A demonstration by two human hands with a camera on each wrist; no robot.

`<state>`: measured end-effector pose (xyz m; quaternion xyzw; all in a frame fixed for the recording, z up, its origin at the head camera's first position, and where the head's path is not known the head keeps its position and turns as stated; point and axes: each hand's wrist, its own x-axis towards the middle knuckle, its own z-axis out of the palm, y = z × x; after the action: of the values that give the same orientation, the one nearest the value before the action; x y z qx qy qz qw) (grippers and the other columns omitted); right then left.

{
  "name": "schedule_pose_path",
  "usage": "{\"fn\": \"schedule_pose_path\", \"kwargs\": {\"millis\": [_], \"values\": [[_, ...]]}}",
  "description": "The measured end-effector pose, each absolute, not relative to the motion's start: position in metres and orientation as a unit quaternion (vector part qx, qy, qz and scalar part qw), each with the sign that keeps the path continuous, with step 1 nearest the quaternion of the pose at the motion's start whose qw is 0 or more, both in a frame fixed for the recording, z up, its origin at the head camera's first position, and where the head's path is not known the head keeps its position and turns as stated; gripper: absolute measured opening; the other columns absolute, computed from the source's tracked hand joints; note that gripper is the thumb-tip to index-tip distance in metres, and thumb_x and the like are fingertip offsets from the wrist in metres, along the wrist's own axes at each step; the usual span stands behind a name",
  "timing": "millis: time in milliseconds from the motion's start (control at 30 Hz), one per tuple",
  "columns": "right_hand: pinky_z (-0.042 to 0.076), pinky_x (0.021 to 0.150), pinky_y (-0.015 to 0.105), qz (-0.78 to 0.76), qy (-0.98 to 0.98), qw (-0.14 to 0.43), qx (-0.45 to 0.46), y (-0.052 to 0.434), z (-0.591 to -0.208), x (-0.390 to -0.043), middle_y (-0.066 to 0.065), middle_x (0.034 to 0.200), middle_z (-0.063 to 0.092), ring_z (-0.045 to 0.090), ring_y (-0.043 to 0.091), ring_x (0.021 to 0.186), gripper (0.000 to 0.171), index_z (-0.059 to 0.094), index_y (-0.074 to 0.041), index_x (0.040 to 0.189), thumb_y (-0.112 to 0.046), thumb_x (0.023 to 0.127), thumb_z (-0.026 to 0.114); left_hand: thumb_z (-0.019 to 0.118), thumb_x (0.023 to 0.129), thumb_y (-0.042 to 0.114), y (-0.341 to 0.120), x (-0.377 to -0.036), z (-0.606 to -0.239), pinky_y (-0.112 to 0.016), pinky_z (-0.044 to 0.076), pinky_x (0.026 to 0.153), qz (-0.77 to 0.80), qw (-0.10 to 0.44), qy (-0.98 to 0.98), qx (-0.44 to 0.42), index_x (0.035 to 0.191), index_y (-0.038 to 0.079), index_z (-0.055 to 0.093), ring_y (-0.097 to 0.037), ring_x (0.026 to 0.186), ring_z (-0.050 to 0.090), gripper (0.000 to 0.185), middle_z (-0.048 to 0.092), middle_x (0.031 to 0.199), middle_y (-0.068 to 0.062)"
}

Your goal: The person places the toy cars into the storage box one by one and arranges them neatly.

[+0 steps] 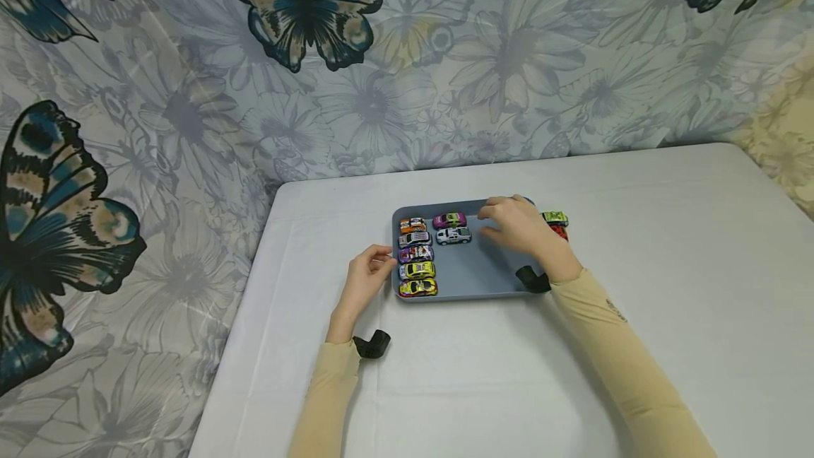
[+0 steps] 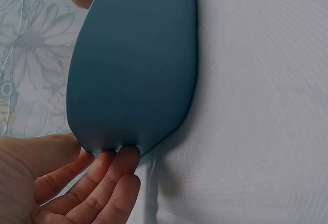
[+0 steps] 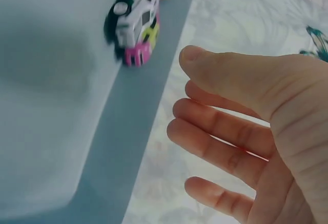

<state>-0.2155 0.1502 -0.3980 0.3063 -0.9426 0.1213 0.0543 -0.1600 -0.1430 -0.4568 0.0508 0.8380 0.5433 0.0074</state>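
A grey-blue tray [image 1: 477, 281] lies on the table. In it, several small toy cars [image 1: 417, 271] form a column at the left, with a purple-and-green toy car [image 1: 449, 220] and a silver-white toy car [image 1: 453, 235] starting a second column. My left hand [image 1: 369, 274] holds the tray's left end; in the left wrist view its thumb and fingertips [image 2: 128, 155] touch the edge. Over the back right part of the tray hovers my right hand [image 1: 518, 225]. Its fingers are spread and loosely bent, with nothing between them in the right wrist view.
Beyond the tray's right edge, partly behind my right hand, are a green toy car [image 1: 555, 218] and a red toy car [image 1: 560, 231]. A white cloth [image 1: 445, 387] covers the table. Behind it hangs a butterfly-and-flower patterned fabric [image 1: 509, 90]. Each wrist carries a black camera mount [image 1: 372, 345].
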Motion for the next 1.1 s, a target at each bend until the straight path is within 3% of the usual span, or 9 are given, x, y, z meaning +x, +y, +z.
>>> {"fn": "schedule_pose_path", "kwargs": {"millis": [367,633,1100], "values": [[0.044,0.072,0.049,0.132,-0.946,0.093,0.280,0.194,-0.402,-0.208,0.013,0.093,0.066,0.062,0.029,0.084,0.023,0.070,0.000,0.096,-0.014,0.079,0.074,0.063,0.088,0.009,-0.142,-0.160,-0.457,-0.025,0.048,0.062,0.543,0.009,0.838,0.047,0.109,-0.001,0.062,-0.019,0.078,0.061,0.023,0.062,0.093,-0.011],[0.043,0.060,0.044,0.143,-0.940,0.132,0.280,0.223,-0.404,-0.200,0.010,0.082,0.064,0.058,0.022,0.065,0.015,0.070,0.000,0.089,-0.007,0.076,0.074,0.064,0.088,0.009,-0.143,-0.159,-0.458,-0.023,0.048,0.060,0.547,0.002,0.835,0.054,0.109,-0.001,0.062,-0.019,0.077,0.062,0.023,0.063,0.094,-0.012],[0.042,0.061,0.046,0.127,-0.956,0.087,0.249,0.251,-0.411,-0.195,0.012,0.085,0.063,0.059,0.027,0.070,0.015,0.069,0.001,0.090,-0.005,0.076,0.072,0.063,0.089,0.009,-0.143,-0.160,-0.458,-0.024,0.048,0.061,0.542,0.004,0.839,0.050,0.110,-0.001,0.062,-0.018,0.077,0.062,0.024,0.063,0.094,-0.011]]}}
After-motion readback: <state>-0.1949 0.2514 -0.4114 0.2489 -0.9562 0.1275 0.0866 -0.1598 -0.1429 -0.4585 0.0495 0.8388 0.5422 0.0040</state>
